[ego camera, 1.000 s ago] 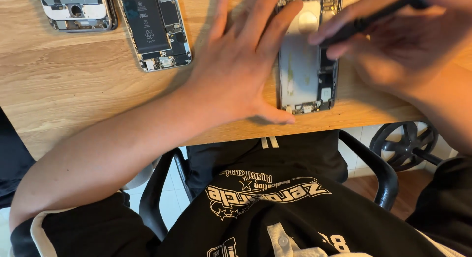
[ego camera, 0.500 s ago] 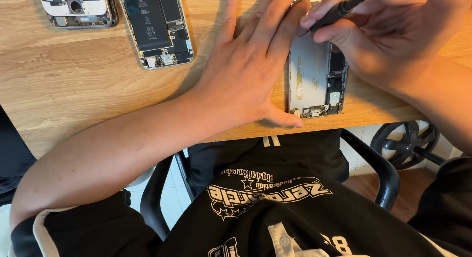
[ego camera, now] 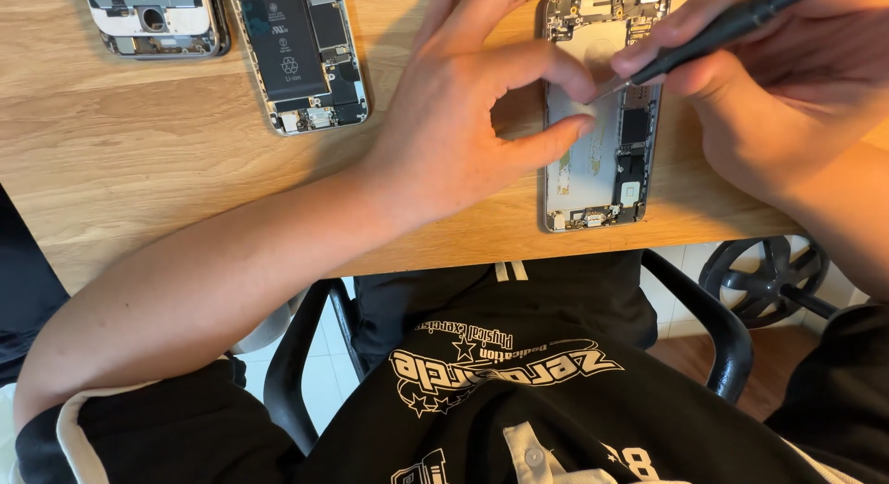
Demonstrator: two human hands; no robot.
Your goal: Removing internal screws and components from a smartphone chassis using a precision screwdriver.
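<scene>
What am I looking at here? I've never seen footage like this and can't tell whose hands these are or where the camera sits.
The camera is worn on a person's head and looks down, so both hands are that person's own, and the black shirt and chair below are theirs too. They sit at a wooden table. The left hand rests its fingers on an opened phone with its inner parts showing, steadying it. The right hand grips a thin dark tool, its tip touching the inside of that phone. Further left lie a second opened phone with a black battery, and a grey phone back shell at the top edge.
</scene>
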